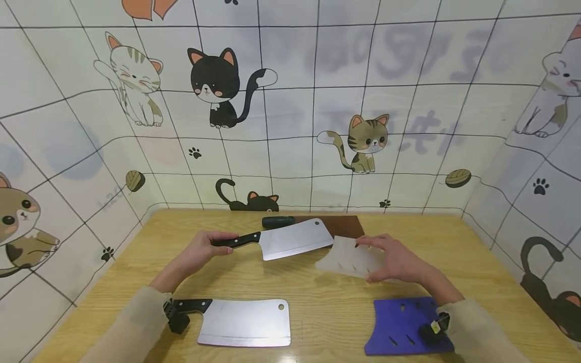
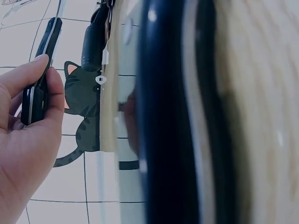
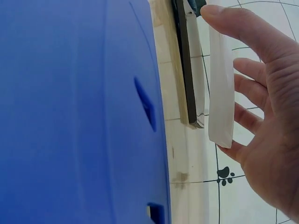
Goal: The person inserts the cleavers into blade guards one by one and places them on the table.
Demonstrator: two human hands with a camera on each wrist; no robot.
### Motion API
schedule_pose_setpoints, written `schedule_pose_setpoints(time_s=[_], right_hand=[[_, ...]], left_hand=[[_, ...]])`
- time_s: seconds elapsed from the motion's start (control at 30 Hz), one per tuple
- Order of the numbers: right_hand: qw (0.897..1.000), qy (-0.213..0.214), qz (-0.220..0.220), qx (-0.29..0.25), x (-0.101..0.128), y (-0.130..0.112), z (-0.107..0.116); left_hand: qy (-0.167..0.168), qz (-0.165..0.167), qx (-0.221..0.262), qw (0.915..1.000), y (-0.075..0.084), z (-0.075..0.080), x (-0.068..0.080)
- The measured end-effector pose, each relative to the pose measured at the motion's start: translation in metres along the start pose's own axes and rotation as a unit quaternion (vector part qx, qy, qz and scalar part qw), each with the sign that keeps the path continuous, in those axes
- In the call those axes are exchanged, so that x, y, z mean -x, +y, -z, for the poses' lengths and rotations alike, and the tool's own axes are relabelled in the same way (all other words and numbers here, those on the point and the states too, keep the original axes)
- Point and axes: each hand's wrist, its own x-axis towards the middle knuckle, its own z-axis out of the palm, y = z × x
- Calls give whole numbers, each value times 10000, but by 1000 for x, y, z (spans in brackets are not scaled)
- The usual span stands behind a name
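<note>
Blue guard [image 1: 386, 325] at four o'clock on counter [image 1: 327, 307]. My left grip [image 1: 206, 252] pinches the raised cleaver [image 1: 295, 239], twelve o'clock, by its handle [image 1: 247, 239], likely sparing fingers; right grip [image 1: 399, 259] holds the white guard [image 1: 347, 252], two o'clock.

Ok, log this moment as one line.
left hand: grips cleaver by black handle | right hand: holds white slotted piece | table: second cleaver, blue slotted piece
</note>
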Motion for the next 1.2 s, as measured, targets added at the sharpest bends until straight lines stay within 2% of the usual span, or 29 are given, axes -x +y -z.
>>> schedule_pose_setpoints(time_s=[0.3, 0.57, 0.77, 0.93, 1.07, 1.2], right_hand=[[9998, -7, -195, 49, 2, 3, 0], [9997, 67, -185, 152, 2, 1, 0], [9996, -5, -228, 158, -1, 5, 4], [9995, -121, -276, 129, -2, 11, 8], [9996, -92, -273, 80, -1, 11, 8], [9998, -163, -100, 47, 0, 8, 5]], left_hand=[[3, -40, 17, 10000, 5, -5, -5], [-61, -41, 33, 10000, 5, -8, -7], [-441, -253, -102, 9987, 5, -3, -9], [-766, -463, -337, 9954, 6, 5, -11], [-1056, -622, -329, 9919, 8, 10, -10], [-1296, -631, -358, 9889, 6, 16, -11]])
